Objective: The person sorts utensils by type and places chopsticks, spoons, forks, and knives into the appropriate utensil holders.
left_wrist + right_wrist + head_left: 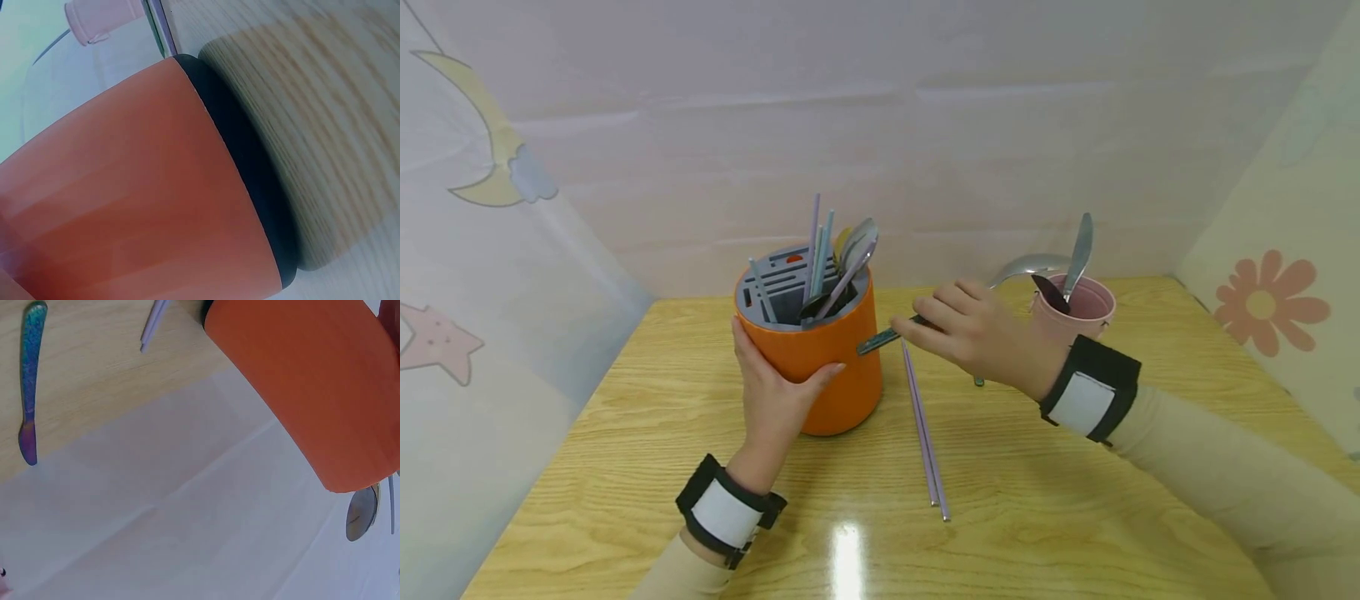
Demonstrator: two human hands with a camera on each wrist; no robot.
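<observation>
The left hand wraps the near side of the orange holder, fingers spread and curved around its wall, thumb on the right of it; the holder stands upright on the worktop at the centre of the head view. The right hand sits just right of the holder's rim, fingers curled and pinching a teal-handled utensil whose handle end points left and nearly meets the holder; whether it touches cannot be told.

The head view alone shows the holder's grey slotted insert with spoons and chopsticks standing in it, a pink cup at centre right with more spoons in it, and a lilac pair of chopsticks lying on the worktop between the hands; the left wrist view shows only the holder's wall and its black base ring against the wood, with the cup small at the upper left, and no fingers; the right wrist view shows the teal utensil at the upper left, the holder at the upper right, and a spoon bowl at the lower right.

Both forearms come in from the lower edge of the head view, each with a black-and-white wrist band; the left rises nearly straight up, the right angles in from the lower right with the back of the hand uppermost.
</observation>
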